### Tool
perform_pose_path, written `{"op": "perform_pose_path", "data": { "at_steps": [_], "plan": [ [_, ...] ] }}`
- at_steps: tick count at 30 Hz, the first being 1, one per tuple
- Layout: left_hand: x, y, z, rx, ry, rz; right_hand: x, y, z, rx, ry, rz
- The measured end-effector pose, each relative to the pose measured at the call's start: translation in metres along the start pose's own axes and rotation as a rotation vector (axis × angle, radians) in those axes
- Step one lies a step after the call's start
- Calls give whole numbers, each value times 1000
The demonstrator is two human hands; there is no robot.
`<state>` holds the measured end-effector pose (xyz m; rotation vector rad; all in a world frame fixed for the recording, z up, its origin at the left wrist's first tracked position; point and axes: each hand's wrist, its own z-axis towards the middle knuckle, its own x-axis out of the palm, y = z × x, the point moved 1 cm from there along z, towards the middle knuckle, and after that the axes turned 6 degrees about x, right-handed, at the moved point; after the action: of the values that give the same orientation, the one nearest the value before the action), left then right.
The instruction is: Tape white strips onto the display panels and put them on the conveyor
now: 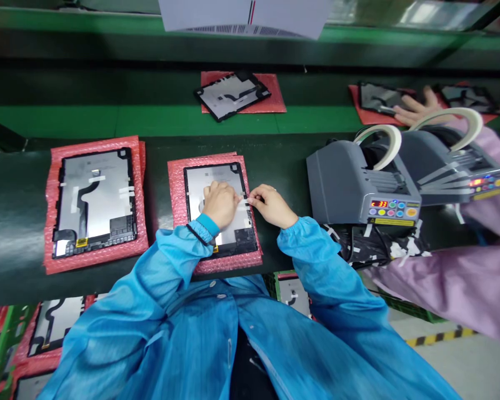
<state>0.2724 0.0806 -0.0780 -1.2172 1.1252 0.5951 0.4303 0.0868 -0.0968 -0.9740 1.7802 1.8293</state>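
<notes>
A tablet screen panel (237, 230) with a silver back and black frame lies on pink bubble wrap (178, 194) in front of me. Over its right edge stretches a short strip of whitish tape (244, 200). My left hand (220, 203) rests above the panel, thumb and forefinger pinched at the tape's left end. Beyond the panel's right edge, my right hand (271, 205) pinches the other end. The left hand hides the middle of the panel and most of its black flex cable.
Left of me, another panel (102, 200) lies on bubble wrap. A third panel (233, 94) sits on the green shelf behind. Grey tape dispensers (358, 183) stand on the right, where a co-worker's hand (420, 105) reaches across. Crates with panels (295, 294) are below the bench.
</notes>
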Motion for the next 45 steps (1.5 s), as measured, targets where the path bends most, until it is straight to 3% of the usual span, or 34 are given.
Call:
{"op": "perform_pose_path", "data": {
  "at_steps": [10,16,21,26,30,33,35,37,39,42,45],
  "plan": [
    [6,2,-1,59,-31,24,3,3,1,38,19,-87],
    [4,6,-3,66,-82,-18,-8,3,-7,333,-3,-152],
    [1,9,-4,105,-79,-75,10,13,-40,29,-114,-194],
    [-1,7,-4,131,-23,-33,29,11,-55,-17,-111,-290],
    [-20,31,-28,54,-110,26,18,-3,-34,93,-141,-116],
    [-33,62,-61,-186,-262,115,15,-6,-12,200,-200,25],
    [-34,77,-79,-346,-245,111,20,-1,-2,184,-201,64],
    [-29,83,-89,-421,-178,54,24,8,1,138,-231,70],
    [-24,84,-91,-428,-156,8,27,15,-1,107,-305,72],
    [-20,81,-87,-402,-215,-13,28,21,-7,160,-411,216],
    [-19,75,-85,-344,-258,-6,31,26,-11,252,-288,520]
  ]
}}
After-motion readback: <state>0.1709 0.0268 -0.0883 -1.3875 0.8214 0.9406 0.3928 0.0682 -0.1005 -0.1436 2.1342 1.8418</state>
